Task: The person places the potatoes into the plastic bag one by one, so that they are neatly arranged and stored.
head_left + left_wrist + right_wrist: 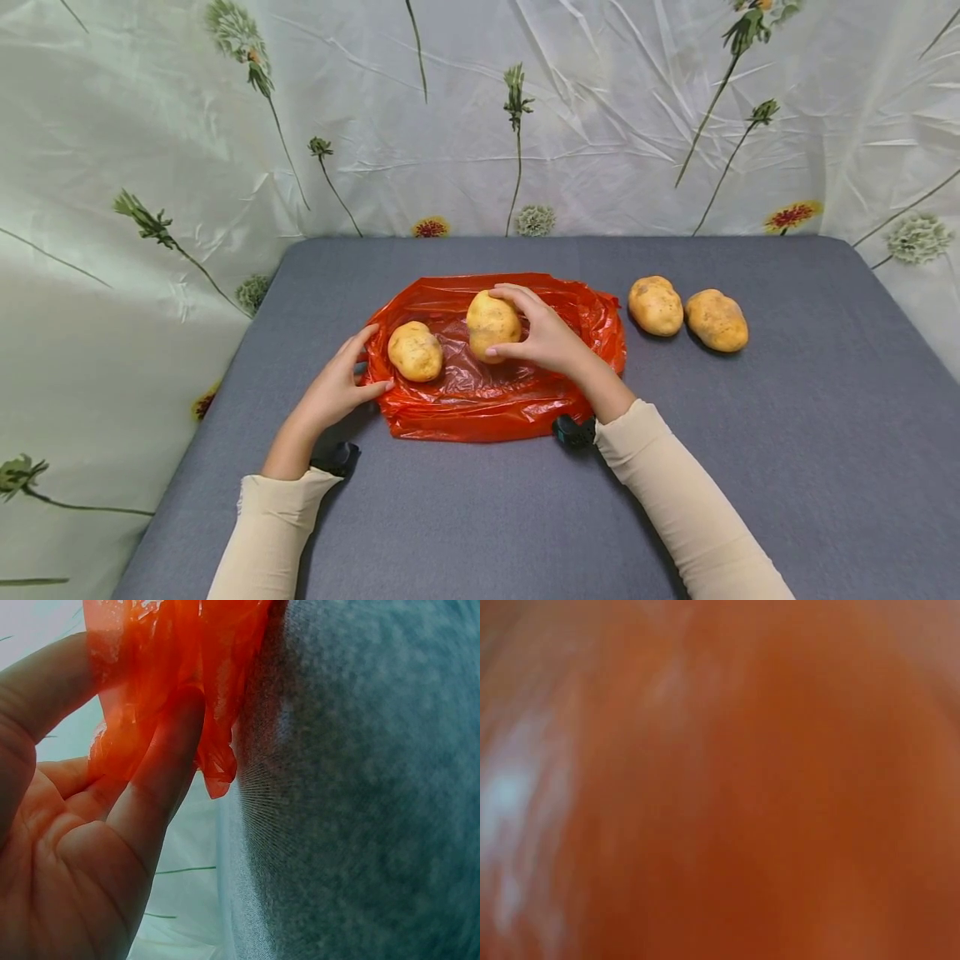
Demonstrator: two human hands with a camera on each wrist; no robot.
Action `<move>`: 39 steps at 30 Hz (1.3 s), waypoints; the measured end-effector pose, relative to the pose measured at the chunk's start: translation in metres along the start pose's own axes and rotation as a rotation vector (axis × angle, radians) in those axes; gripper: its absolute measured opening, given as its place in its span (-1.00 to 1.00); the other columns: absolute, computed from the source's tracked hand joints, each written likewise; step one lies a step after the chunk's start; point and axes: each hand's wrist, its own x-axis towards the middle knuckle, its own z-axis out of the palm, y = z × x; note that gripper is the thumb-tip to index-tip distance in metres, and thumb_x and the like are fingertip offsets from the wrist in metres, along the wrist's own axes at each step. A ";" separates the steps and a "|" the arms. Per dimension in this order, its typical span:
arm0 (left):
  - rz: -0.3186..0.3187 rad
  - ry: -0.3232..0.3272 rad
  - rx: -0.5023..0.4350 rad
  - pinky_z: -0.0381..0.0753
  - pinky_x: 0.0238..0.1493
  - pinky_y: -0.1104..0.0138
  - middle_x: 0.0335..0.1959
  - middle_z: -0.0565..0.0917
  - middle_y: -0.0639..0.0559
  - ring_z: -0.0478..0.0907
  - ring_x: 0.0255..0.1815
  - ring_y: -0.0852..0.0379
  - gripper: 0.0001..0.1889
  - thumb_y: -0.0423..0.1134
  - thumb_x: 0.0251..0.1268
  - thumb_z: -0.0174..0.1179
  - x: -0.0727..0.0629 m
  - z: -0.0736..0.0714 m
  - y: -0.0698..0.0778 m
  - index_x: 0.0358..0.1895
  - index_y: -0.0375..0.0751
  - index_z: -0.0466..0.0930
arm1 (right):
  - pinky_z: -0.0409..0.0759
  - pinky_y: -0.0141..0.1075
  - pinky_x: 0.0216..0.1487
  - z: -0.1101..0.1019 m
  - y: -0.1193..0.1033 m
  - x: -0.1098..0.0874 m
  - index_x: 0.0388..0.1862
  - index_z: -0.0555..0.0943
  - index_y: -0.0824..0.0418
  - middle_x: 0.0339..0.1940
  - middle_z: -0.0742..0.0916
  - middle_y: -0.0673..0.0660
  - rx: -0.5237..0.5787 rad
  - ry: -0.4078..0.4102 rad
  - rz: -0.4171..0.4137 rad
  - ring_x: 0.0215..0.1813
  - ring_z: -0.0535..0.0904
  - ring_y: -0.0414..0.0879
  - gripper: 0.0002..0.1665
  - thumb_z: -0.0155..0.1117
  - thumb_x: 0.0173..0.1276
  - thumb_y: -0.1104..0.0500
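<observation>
A red plastic bag point(465, 421) lies spread on the table with its mouth facing up. One potato point(416, 352) rests inside its left part. Over the bag's middle, my right hand point(551, 333) grips another potato point(492, 325) between thumb and fingers. At the bag's left end, my left hand point(341, 387) holds the edge, thumb and fingers apart. The left wrist view has the translucent red plastic point(161, 667) over the fingertips of that hand point(82, 840). Only an orange-red blur fills the right wrist view.
Two more potatoes, one point(656, 306) beside the bag and one point(717, 320) farther right, lie on the grey table point(480, 525). Behind the table hangs a pale curtain point(450, 125) with a flower print. Dark wrist devices show at both sleeves.
</observation>
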 end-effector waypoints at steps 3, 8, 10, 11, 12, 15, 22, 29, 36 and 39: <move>0.004 -0.001 0.004 0.47 -0.10 -0.01 0.28 0.07 -0.32 0.22 0.14 -0.29 -0.09 -0.32 0.00 0.33 0.001 0.000 -0.009 0.38 -0.26 -0.08 | 0.38 -0.14 0.07 0.007 0.001 0.005 0.22 0.33 0.15 0.23 0.35 0.12 -0.017 -0.014 -0.004 0.18 0.31 -0.04 -0.16 0.48 -0.06 0.09; 0.024 0.003 0.002 0.47 -0.11 0.00 0.28 0.08 -0.32 0.23 0.14 -0.30 -0.10 -0.30 0.01 0.33 0.001 0.000 -0.011 0.38 -0.25 -0.06 | 0.34 -0.13 0.11 0.016 0.001 0.011 0.22 0.33 0.15 0.23 0.35 0.11 -0.024 -0.044 0.028 0.19 0.29 -0.04 -0.16 0.48 -0.06 0.08; 0.028 0.004 0.004 0.48 -0.11 0.00 0.27 0.09 -0.32 0.24 0.13 -0.30 -0.11 -0.30 0.01 0.33 0.001 0.000 -0.011 0.38 -0.25 -0.05 | 0.33 -0.12 0.12 0.019 0.001 0.014 0.22 0.33 0.15 0.24 0.35 0.11 -0.027 -0.058 0.046 0.20 0.28 -0.05 -0.16 0.48 -0.06 0.07; 0.029 0.004 0.007 0.48 -0.11 0.00 0.27 0.09 -0.32 0.24 0.13 -0.30 -0.11 -0.30 0.01 0.33 0.001 0.000 -0.011 0.38 -0.25 -0.05 | 0.33 -0.12 0.12 0.021 0.002 0.015 0.22 0.32 0.14 0.24 0.34 0.11 -0.027 -0.068 0.054 0.20 0.28 -0.05 -0.16 0.48 -0.05 0.07; 0.029 0.004 0.007 0.48 -0.11 0.00 0.27 0.09 -0.32 0.24 0.13 -0.30 -0.11 -0.30 0.01 0.33 0.001 0.000 -0.011 0.38 -0.25 -0.05 | 0.33 -0.13 0.12 0.022 0.002 0.016 0.23 0.32 0.15 0.24 0.34 0.11 -0.023 -0.078 0.060 0.20 0.28 -0.05 -0.16 0.48 -0.05 0.07; 0.027 0.003 0.003 0.48 -0.12 0.00 0.27 0.08 -0.32 0.24 0.13 -0.30 -0.10 -0.29 0.01 0.33 0.001 0.000 -0.011 0.38 -0.24 -0.06 | 0.34 -0.14 0.11 0.026 0.002 0.019 0.23 0.31 0.15 0.25 0.33 0.11 -0.013 -0.109 0.074 0.18 0.29 -0.05 -0.16 0.47 -0.04 0.08; 0.008 0.001 0.012 0.46 -0.11 -0.02 0.28 0.07 -0.34 0.23 0.13 -0.32 -0.11 -0.34 0.01 0.32 0.000 0.000 -0.004 0.37 -0.28 -0.07 | 0.32 -0.15 0.12 0.033 0.004 0.026 0.23 0.30 0.15 0.22 0.37 0.10 -0.021 -0.180 0.112 0.17 0.30 -0.06 -0.16 0.46 -0.03 0.08; 0.008 -0.001 0.003 0.43 -0.09 -0.08 0.24 0.07 -0.43 0.23 0.10 -0.38 -0.18 -0.49 0.02 0.26 -0.006 -0.003 0.024 0.33 -0.44 -0.05 | 0.27 -0.11 0.16 0.037 0.006 0.027 0.28 0.25 0.14 0.26 0.32 0.11 -0.025 -0.221 0.169 0.22 0.25 -0.04 -0.12 0.43 0.01 0.04; 0.012 -0.001 0.016 0.46 -0.10 -0.03 0.28 0.07 -0.35 0.24 0.12 -0.31 -0.12 -0.35 0.02 0.31 0.000 -0.001 0.001 0.37 -0.30 -0.07 | 0.18 -0.03 0.22 0.035 0.005 0.025 0.37 0.17 0.13 0.36 0.20 0.13 -0.055 -0.225 0.169 0.32 0.13 0.02 -0.05 0.40 0.04 0.00; 0.018 0.002 0.002 0.46 -0.10 -0.02 0.29 0.06 -0.32 0.24 0.13 -0.30 -0.09 -0.31 0.00 0.33 0.002 0.000 -0.008 0.38 -0.25 -0.07 | 0.17 -0.04 0.23 0.034 0.005 0.025 0.38 0.16 0.11 0.37 0.19 0.12 -0.065 -0.214 0.166 0.32 0.12 0.01 -0.04 0.40 0.04 -0.01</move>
